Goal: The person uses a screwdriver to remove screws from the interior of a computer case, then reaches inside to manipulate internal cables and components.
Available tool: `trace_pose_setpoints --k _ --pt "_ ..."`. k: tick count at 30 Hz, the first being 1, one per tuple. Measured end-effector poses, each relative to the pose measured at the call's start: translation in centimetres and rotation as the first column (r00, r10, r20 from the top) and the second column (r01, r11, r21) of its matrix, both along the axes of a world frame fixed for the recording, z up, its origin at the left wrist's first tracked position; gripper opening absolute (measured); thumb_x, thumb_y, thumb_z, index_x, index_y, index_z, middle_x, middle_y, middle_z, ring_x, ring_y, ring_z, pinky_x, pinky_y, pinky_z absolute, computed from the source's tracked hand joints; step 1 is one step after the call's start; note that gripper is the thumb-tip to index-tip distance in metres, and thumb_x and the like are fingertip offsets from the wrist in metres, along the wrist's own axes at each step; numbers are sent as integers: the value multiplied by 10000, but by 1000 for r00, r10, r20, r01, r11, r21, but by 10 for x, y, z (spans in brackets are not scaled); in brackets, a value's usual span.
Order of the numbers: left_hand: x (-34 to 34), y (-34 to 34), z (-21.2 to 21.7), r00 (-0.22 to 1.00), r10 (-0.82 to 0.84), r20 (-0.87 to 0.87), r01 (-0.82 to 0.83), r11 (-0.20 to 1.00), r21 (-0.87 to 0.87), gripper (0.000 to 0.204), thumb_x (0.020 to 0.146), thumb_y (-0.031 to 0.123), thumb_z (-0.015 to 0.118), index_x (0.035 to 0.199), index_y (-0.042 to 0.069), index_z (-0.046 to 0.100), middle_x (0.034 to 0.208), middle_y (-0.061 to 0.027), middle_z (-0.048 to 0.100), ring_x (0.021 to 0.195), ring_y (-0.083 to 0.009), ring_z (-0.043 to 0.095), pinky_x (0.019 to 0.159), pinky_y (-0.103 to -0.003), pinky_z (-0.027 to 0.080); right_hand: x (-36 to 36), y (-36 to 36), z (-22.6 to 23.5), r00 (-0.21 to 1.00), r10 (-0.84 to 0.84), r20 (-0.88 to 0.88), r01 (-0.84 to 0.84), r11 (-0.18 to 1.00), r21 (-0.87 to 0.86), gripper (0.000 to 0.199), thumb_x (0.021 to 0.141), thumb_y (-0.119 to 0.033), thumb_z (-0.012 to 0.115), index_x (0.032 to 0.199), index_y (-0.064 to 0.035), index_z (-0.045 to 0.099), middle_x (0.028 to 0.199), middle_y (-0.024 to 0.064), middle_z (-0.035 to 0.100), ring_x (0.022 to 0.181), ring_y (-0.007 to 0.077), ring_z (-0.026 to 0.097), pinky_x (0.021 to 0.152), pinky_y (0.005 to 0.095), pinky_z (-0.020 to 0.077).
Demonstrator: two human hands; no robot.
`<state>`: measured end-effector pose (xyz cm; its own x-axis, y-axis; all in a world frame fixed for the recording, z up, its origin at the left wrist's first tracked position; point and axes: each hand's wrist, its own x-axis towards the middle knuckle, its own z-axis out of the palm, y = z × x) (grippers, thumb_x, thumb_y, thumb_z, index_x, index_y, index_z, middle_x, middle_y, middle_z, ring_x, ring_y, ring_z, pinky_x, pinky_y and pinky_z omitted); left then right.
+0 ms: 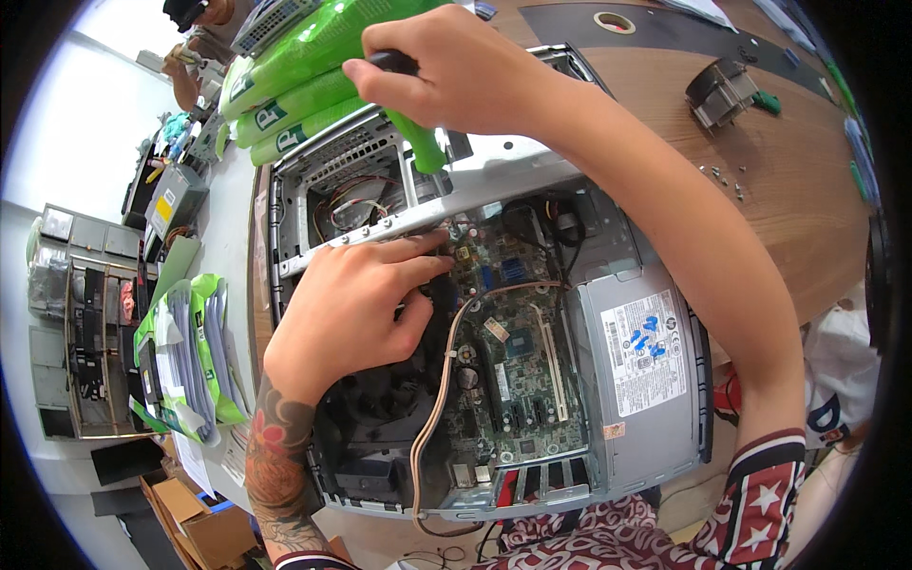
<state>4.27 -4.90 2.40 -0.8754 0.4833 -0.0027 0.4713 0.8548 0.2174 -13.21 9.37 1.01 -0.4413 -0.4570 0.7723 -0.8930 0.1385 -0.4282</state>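
Note:
An open desktop computer case lies on a round wooden table, showing its green circuit board and a grey power supply box. My right hand is closed around a screwdriver with a green and black handle, held upright over the case's metal crossbar. My left hand rests inside the case just below that crossbar, its fingertips touching the upper edge of the circuit board. A beige cable runs down across the board beside the left hand.
Green plastic bags lie behind the case. A black metal part, several small screws and a tape roll sit on the wooden table. More green packets and grey racks are at the left. Another person is at the far top left.

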Motion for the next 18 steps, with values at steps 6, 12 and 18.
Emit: trace_pose_setpoints --k 6,12,18 --pt "2 -4 -1 1000 -9 -21 9 1000 5 331 728 70 598 1015 41 759 1184 -125 707 923 -332 703 826 -404 562 12 6 6 987 26 -160 -28 1000 -11 393 937 -342 589 790 20 632 641 208 614 635 386 641 659 447 523" --pt "-1 -4 -3 1000 -15 -22 15 1000 -5 333 735 83 592 1019 45 761 1186 -123 706 921 -330 703 834 -408 561 16 14 5 992 -33 -124 31 999 -18 367 934 -304 597 765 22 612 667 217 619 627 396 626 640 448 509" --pt "1 -5 -2 1000 -5 -29 5 1000 -12 328 729 87 594 1007 53 764 1180 -115 710 906 -324 704 831 -409 561 13 24 0 991 -93 -98 90 995 -40 392 948 -313 578 756 28 611 650 224 616 612 390 626 624 444 508"
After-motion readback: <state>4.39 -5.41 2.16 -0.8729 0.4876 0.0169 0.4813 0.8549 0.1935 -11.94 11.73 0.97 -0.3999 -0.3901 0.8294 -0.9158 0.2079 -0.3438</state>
